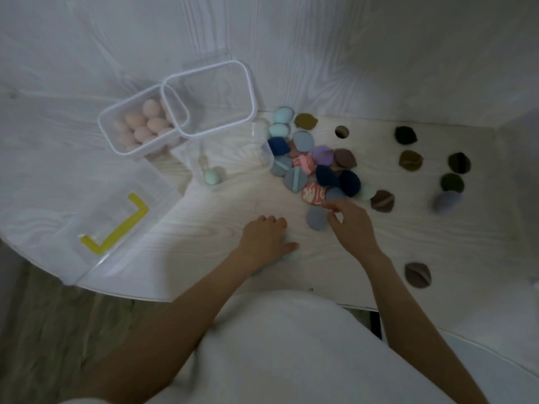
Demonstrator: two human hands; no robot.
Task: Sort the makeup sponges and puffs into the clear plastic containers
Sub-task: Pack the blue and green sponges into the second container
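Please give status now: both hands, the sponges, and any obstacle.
Left hand grips mint sponge. Right hand open, reaching grey puff. Pink sponges boxed. Nothing blocking.

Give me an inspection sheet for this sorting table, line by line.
Surface: pale wood-grain table.
Job's things: clear plastic container holding peach egg-shaped sponges; an empty clear container overlapping its rim; a clear tub with one mint egg sponge; mixed pile of flat round puffs; dark brown and olive puffs scattered to the right.
Clutter: clear lid with yellow handle.
Grippers: left hand covers a mint sponge; right hand reaches to a grey-blue round puff.
Cables: nothing seen.
Surroundings: white panel walls.
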